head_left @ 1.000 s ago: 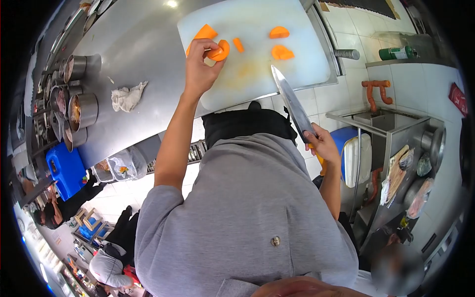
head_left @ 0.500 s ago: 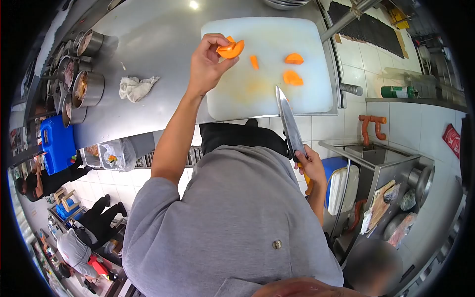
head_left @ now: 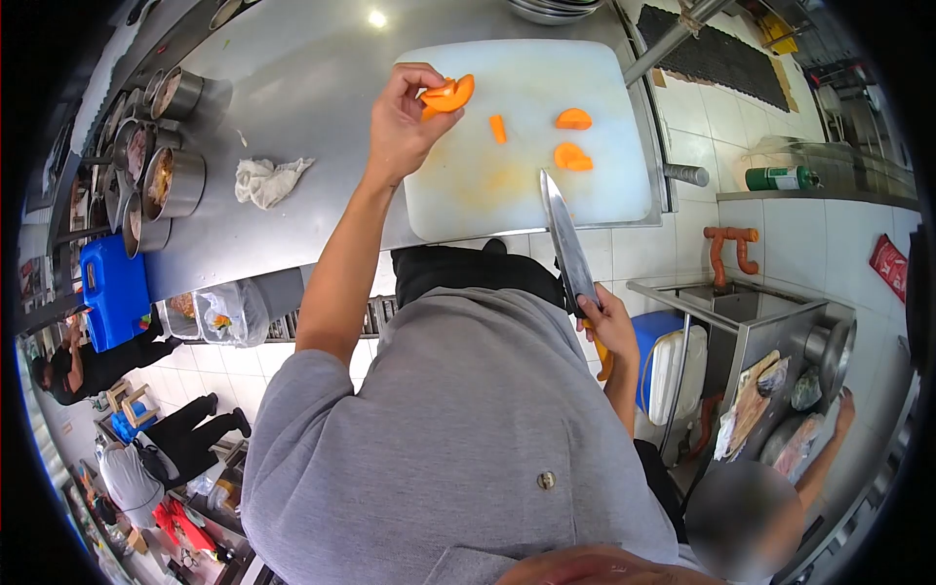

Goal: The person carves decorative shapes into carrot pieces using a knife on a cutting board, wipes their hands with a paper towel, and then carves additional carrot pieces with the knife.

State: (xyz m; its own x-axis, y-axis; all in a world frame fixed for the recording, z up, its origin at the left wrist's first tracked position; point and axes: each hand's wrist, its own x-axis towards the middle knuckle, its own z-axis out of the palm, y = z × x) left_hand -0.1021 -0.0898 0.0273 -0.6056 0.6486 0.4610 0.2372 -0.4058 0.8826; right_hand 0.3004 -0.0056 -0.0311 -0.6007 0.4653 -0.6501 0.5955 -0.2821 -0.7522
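Note:
Carrot pieces are pinched between the thumb and fingers of my left hand, raised over the left part of a white cutting board. My right hand is wrapped round the yellow handle of a large kitchen knife. The blade points away from me, and its tip reaches over the board's near edge. On the board lie a small carrot stick and two larger carrot chunks, one nearer to me than the other.
A crumpled white cloth lies on the steel counter, with metal pots of food at its left end. A blue jerrycan stands below them. To the right is a steel sink unit; a co-worker's arm is beside it. Other people are behind left.
My left hand, still holding the carrot pieces, has shifted very slightly left. The knife has hardly moved. A co-worker's arm now reaches out at the lower right.

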